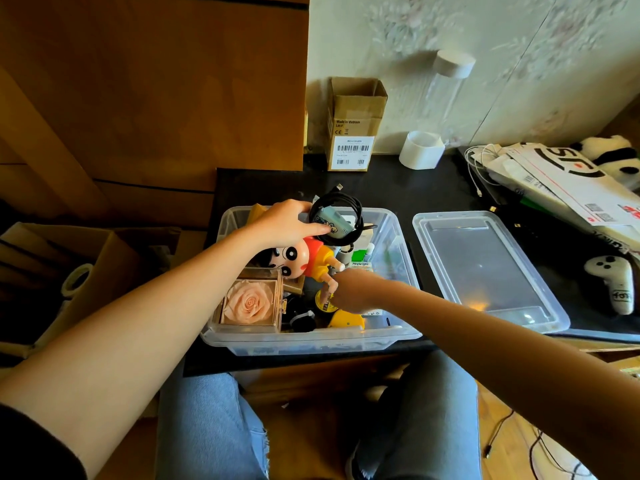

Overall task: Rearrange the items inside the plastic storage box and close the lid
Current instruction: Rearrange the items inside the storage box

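From the head view, your left hand (287, 220) holds a coiled black cable (337, 216), with a small pale packet caught in it, above the far end of the plastic storage box (311, 337), which sits on the tabletop (398, 188) just in front of your knees. Your right hand (349, 289) reaches among the items by the cartoon figure (304, 259); whether its grip is closed on anything you cannot tell. The lid (485, 268) lies off, beside the box. The figure rides high: leave it so and the lid may not seat. The packet could slip from the coil, and your right wrist could knock the rose case (251, 303).
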Demonstrator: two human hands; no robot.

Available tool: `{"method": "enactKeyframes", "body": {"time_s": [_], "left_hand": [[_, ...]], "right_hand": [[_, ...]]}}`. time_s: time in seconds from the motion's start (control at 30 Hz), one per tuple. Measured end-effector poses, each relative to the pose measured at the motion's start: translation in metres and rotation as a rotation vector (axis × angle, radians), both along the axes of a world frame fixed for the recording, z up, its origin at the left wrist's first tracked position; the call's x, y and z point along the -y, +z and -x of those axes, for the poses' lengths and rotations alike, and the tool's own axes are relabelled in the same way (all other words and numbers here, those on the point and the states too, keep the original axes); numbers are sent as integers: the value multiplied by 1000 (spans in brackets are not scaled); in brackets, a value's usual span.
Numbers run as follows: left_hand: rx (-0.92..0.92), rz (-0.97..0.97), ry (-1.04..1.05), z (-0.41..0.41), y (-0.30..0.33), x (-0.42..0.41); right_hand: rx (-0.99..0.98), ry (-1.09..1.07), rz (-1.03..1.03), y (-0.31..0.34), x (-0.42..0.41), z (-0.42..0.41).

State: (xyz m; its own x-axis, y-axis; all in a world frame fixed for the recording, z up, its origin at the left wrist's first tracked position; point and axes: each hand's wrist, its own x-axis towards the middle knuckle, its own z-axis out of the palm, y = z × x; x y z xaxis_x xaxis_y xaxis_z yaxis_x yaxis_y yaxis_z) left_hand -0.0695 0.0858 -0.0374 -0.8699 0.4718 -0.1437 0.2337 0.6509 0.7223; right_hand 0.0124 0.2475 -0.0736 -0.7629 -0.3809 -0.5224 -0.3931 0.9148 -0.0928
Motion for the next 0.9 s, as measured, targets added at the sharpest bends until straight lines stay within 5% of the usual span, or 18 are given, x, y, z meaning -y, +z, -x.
{"method": "enactKeyframes", "body": {"time_s": [0.4, 0.9], "left_hand": [[27, -196, 77, 2, 4, 16], [22, -110, 82, -1, 7, 14]], "right_hand": [[75, -141, 205, -26, 26, 9], [-51, -303, 230, -57, 41, 29]]}}
